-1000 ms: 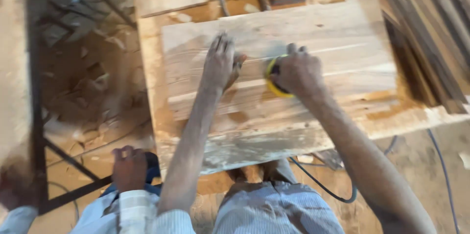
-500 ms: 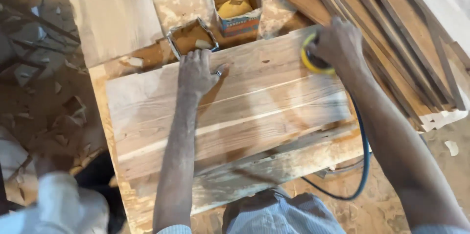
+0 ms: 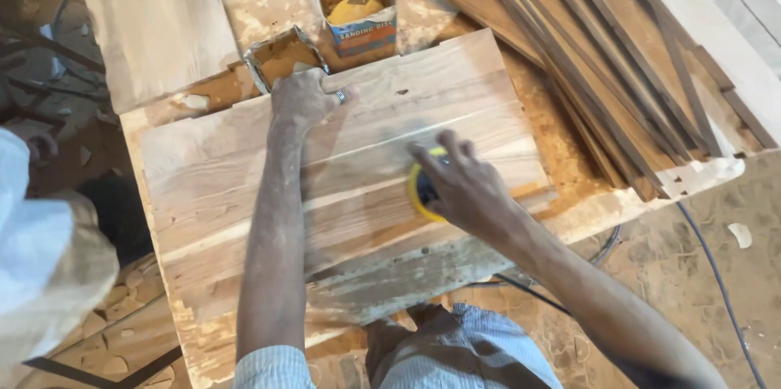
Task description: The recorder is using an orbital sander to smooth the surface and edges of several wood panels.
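Head view: right hand (image 3: 464, 185) wraps over a yellow disc sander (image 3: 419, 192), fingers curled down around the body, palm on top. That puts weight straight down so the pad sits flat on the glued-up wood panel (image 3: 244, 185). The sander is right of the panel's centre, on the pale line running across the boards.

Left hand (image 3: 303, 98) lies flat on the panel's far edge, fingers spread, gripping nothing. It reads as a brace: it pins the panel so it can't skate on the workbench (image 3: 561, 112) under the sander's pull. A ring shows on one finger.

The panel lies across the bench, long side toward the person, so both arms reach all of it.

Two open cardboard boxes (image 3: 355, 2) stand just beyond the far edge, within reach; the taller holds yellow-orange discs. A stack of dark wood strips (image 3: 602, 55) lies at right, clear of the panel. A power cord (image 3: 716, 251) trails on the floor at right, clear of the panel.

Another person's pale sleeve (image 3: 41, 251) is at left.
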